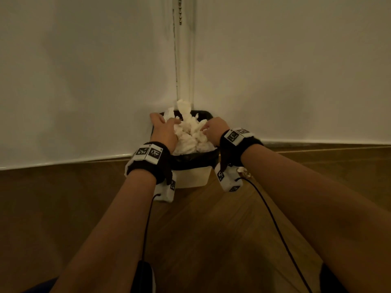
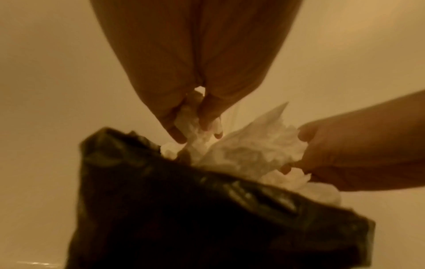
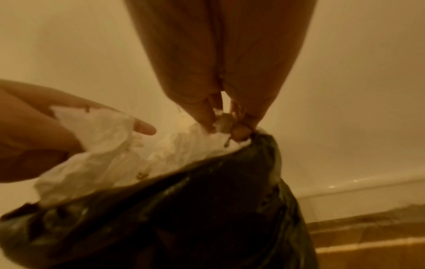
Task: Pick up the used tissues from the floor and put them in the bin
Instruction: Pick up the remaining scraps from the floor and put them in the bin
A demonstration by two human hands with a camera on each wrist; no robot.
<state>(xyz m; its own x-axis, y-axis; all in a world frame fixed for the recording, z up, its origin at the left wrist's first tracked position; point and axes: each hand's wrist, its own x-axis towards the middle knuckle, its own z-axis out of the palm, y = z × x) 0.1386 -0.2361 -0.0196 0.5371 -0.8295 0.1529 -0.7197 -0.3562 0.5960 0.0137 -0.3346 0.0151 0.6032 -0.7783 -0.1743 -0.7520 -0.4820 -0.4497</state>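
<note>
Corner floor, bin [image 1: 191, 178]; both hands' fingers [image 2: 208, 116] clamped on upward-heaped tissues [image 1: 191, 134].

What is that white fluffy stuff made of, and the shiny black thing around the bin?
The white tissues look like thin, soft paper: matte, crumpled, with torn wispy edges. The black liner looks like thin plastic film: glossy, wrinkled, catching glints of light. The bin beneath looks like smooth, pale hard plastic, though dim light leaves that uncertain.
</note>
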